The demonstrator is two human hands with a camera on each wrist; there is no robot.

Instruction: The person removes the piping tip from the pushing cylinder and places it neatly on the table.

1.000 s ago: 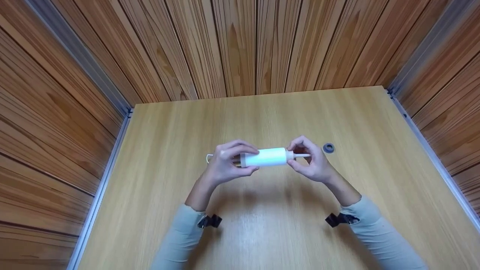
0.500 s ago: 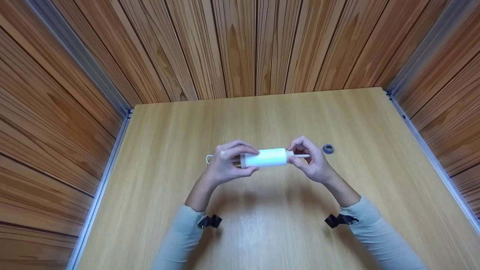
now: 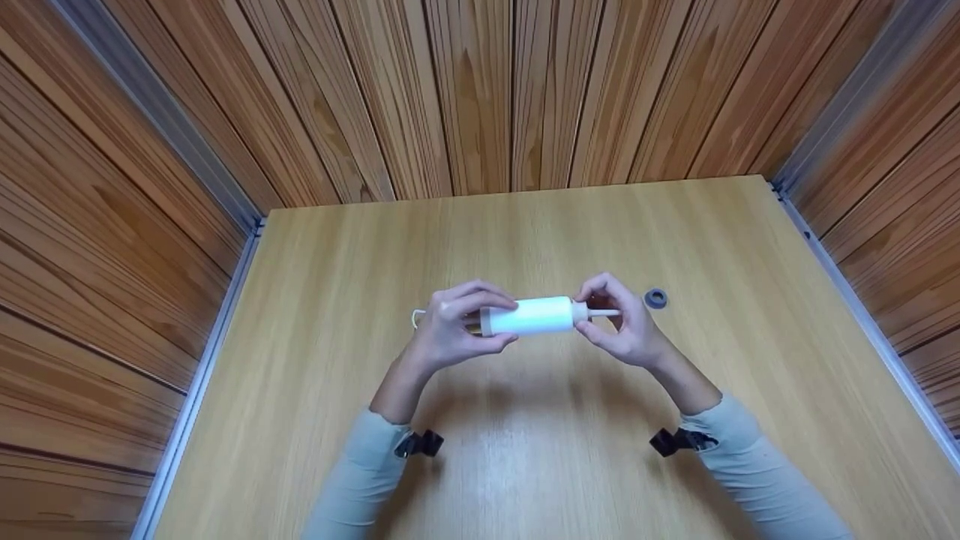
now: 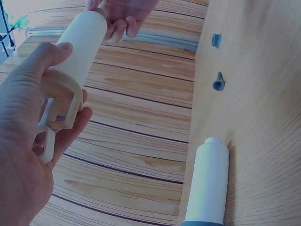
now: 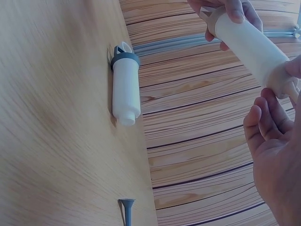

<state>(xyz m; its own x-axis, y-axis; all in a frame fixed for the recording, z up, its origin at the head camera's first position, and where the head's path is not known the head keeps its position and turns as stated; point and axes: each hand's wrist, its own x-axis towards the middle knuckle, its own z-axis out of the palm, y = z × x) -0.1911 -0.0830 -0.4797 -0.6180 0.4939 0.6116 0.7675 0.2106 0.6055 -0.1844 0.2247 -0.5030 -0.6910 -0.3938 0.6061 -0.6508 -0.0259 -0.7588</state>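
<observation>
Gripping white bottle (image 3: 531, 315) by tan end (image 4: 61, 84) with left hand (image 3: 444, 328), with thumb and fingers curled around opposite sides. Pinching collar (image 3: 580, 313) at bottle's 3 o'clock with right hand (image 3: 628, 330), around pale nozzle (image 3: 604, 311). Holding bottle sideways between both hands, raised off table (image 3: 495, 480). On table, at right hand's 2 o'clock in head view: dark ring (image 3: 656, 298). In left wrist view, between held bottle's 3 and 4 o'clock: blue-grey flared piece (image 4: 218, 84); between 4 and 5: second white bottle (image 4: 209, 179), lying down, with blue-grey end (image 4: 204, 223).
</observation>
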